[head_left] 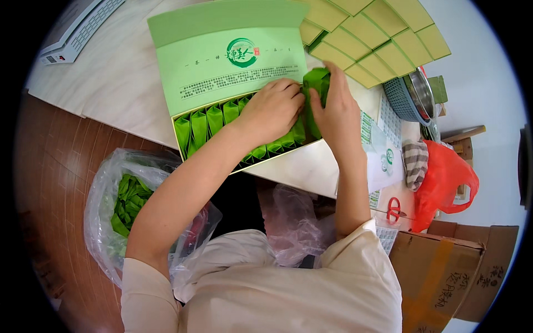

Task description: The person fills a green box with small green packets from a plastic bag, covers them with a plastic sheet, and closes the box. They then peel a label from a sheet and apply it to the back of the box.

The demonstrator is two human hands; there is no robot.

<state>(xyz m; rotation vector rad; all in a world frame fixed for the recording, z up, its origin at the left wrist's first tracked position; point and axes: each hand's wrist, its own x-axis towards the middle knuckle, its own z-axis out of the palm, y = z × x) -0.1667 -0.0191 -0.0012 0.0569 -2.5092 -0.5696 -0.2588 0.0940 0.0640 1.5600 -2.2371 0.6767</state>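
Where the person's cream sleeves rise from the lower edge, a clear plastic bag of loose green packets (129,202) sits on the wood floor, well below and left of the green gift box (222,72). Right of the body, a taped cardboard carton (444,266) stands low, with red-handled scissors (395,208) and a red plastic bag (444,177) just above it. Both forearms reach up to the box on the pale table (111,83). The left hand (272,108) lies flat, fingers together, pressing the row of green packets (208,122) standing in the box's tray. The right hand (336,108) is at the tray's right end, closed around one more green packet (316,83); the two hands nearly touch. The box's lid stands open behind the tray. Beyond the box to the right lie olive-yellow flat boxes (377,39) and a teal basket (401,100).
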